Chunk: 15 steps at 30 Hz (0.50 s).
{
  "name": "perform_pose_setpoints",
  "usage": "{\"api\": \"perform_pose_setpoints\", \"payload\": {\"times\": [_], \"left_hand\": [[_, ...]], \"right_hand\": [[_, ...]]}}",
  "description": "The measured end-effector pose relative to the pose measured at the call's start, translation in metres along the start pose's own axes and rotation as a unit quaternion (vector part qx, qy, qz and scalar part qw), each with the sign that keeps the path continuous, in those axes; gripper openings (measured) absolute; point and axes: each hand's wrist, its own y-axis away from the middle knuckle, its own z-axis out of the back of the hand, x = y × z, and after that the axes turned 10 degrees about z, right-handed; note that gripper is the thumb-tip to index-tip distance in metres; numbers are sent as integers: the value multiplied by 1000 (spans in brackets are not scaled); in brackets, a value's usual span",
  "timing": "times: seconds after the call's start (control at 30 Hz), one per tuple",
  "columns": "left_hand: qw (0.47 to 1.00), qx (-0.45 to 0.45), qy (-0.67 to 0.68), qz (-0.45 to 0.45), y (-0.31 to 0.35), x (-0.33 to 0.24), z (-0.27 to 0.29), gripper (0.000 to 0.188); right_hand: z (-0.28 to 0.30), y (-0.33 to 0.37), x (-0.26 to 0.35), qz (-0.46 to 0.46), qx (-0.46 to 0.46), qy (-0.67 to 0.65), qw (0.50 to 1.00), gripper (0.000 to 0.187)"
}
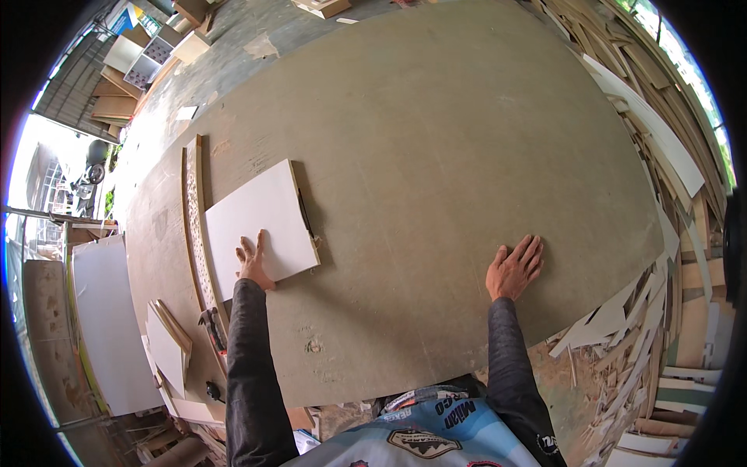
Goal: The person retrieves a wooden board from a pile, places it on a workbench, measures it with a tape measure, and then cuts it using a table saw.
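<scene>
We rest our left hand (255, 263) on the white board (257, 204), left of the frame's centre, its fingers spread and gripping nothing. Our right hand (515, 268) lies palm down at the centre right, fingers slightly apart, directly on the brown bench (420, 171). The board lies flat on this bench, its left edge just beside a long strip (199, 226) that runs down the left of the frame. Near the strip's lower end we see a hammer (215, 331), close to our left sleeve (250, 350), and toward the lower left some small panels (165, 350). Wood scraps (622, 311) crowd the right side of the frame
</scene>
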Motion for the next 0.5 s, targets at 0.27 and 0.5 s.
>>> {"api": "perform_pose_setpoints", "payload": {"times": [0.27, 0.5], "left_hand": [[1000, 6, -9, 3, -9, -8, 12, 155], [1000, -5, -3, -1, -28, -5, 12, 155]], "right_hand": [[-1, -1, 0, 3, -8, 2, 1000, 71], [0, -1, 1, 1, 0, 0, 1000, 71]]}}
